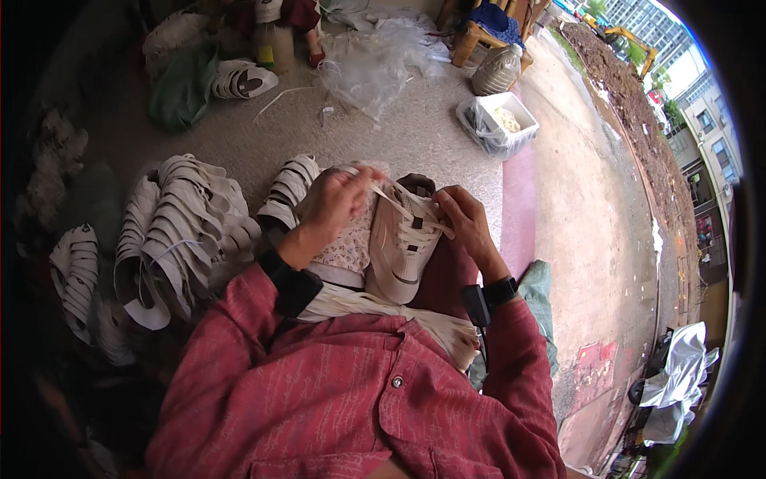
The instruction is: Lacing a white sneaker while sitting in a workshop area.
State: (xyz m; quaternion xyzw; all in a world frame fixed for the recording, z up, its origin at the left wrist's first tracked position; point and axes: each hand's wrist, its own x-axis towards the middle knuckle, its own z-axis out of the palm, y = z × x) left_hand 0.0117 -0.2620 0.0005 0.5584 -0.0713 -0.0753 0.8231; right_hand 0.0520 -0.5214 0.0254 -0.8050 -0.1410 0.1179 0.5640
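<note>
A pale beige and white lace-up shoe [392, 267] rests on my lap, toe toward me, beside a floral-print cloth [343, 249]. White shoelace [403, 209] crosses its upper part, and one strand runs up toward my left hand [339, 203]. That hand is slightly smeared by motion, its fingertips closed on the strand left of the shoe's opening. My right hand [469, 222] grips the shoe's right edge near the upper eyelets, with finger and thumb bent together. Lace hangs just below these fingers. A bundle of loose white laces [359, 305] lies across my lap, close to my body.
Several white shoe uppers with strips [187, 231] are piled at my left. Farther off stand a white tub [499, 126], a large plastic bottle [496, 70] and a wooden chair [479, 38]. Clear plastic sheeting [371, 72] and a green bag [183, 89] lie on the floor.
</note>
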